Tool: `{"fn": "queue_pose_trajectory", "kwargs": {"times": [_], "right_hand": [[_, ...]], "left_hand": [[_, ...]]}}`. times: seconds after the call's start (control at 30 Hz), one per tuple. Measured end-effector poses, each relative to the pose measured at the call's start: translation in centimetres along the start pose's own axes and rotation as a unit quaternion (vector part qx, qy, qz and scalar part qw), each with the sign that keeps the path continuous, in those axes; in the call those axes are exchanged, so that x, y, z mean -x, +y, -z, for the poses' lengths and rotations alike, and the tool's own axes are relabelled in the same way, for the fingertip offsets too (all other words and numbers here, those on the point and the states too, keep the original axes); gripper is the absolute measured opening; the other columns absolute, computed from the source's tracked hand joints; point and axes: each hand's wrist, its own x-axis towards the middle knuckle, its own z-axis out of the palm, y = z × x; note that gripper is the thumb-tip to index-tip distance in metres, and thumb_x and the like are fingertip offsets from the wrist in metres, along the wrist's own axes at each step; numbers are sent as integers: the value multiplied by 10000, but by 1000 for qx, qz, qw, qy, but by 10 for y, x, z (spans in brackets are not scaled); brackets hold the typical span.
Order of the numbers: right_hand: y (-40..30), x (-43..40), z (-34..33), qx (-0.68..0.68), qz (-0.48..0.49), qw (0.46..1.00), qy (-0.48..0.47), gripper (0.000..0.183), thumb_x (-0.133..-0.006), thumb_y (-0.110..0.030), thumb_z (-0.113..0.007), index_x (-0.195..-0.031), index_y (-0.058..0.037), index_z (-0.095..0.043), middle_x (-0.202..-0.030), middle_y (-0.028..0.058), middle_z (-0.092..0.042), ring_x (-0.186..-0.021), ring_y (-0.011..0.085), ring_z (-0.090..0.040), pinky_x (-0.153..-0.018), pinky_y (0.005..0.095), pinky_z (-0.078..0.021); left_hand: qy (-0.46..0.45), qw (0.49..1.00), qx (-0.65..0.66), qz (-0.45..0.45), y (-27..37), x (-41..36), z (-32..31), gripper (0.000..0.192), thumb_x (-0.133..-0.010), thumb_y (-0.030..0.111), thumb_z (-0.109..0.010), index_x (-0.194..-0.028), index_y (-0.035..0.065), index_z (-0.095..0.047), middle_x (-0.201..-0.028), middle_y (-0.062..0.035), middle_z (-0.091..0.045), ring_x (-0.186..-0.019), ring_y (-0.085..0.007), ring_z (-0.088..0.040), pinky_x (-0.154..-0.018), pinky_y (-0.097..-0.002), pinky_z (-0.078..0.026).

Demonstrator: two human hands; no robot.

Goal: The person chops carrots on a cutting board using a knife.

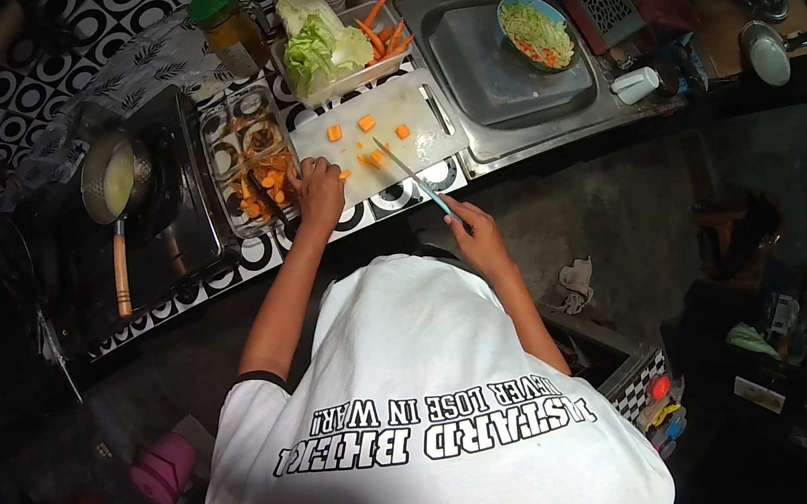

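My right hand (478, 234) grips the teal handle of a kitchen knife (413, 175). The blade's tip reaches over small cut carrot bits (378, 158) on a white cutting board (403, 97). Orange carrot chunks (366, 123) lie apart farther up the board. My left hand (322, 195) is at the board's left edge, against the near right side of a clear rectangular container (212, 136); whether its fingers hold anything is hidden. Carrot pieces and peelings (261, 186) fill the container's near part, with a black-handled utensil (264, 191) lying across them.
A wooden-handled pan (93, 186) sits on the stove (175, 204) at left. Behind the board, a white tub (352, 83) holds leafy cabbage (321, 39) and whole carrots (385, 37). Right of the board is a steel sink (488, 143), where a bowl of shredded vegetables (537, 31) stands.
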Motion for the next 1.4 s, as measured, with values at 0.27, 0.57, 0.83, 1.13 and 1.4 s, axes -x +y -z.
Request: {"fn": "queue_pose_trajectory", "kwargs": {"times": [0.27,0.57,0.83,1.13,1.4], "right_hand": [[16,-24,24,10,45,998,-47,379,-932,-98,-615,-1310,-104,-632,-847,134,-605,-697,266,-563,-681,341,-474],[41,-54,42,2,98,989,-113,385,-929,-134,-622,-1313,-127,-631,-861,147,-620,-744,316,-594,-730,381,-492],[52,-65,48,-14,120,976,-182,402,-938,-122,-605,-1340,-117,-604,-888,167,-620,-818,334,-613,-773,385,-492],[62,-72,34,-36,106,961,-253,422,-951,-114,-595,-1371,-91,-576,-1060,206,-644,-974,338,-636,-879,370,-482],[66,-80,24,-61,81,956,-276,423,-955,-110,-570,-1377,-90,-563,-969,215,-641,-909,376,-624,-843,420,-481]], "left_hand": [[-36,996,-20,85,33,6,5,256,-792,244,-769,-972,66,-730,-1083,-78,-604,-1189,-283,-480,-1110,-590,-201],[9,996,-8,85,32,3,0,312,-744,169,-795,-1038,97,-720,-1090,-71,-598,-1183,-287,-482,-1118,-615,-183],[6,984,-24,179,57,6,-1,291,-755,185,-795,-1013,74,-717,-1079,-72,-605,-1185,-279,-484,-1127,-584,-192],[61,960,-35,270,83,16,-16,378,-789,208,-773,-1122,59,-675,-1136,-76,-608,-1197,-263,-491,-1134,-559,-189],[67,974,19,215,100,49,-16,477,-842,146,-705,-1293,53,-584,-1339,-97,-558,-1306,-266,-467,-1110,-514,-264]]}}
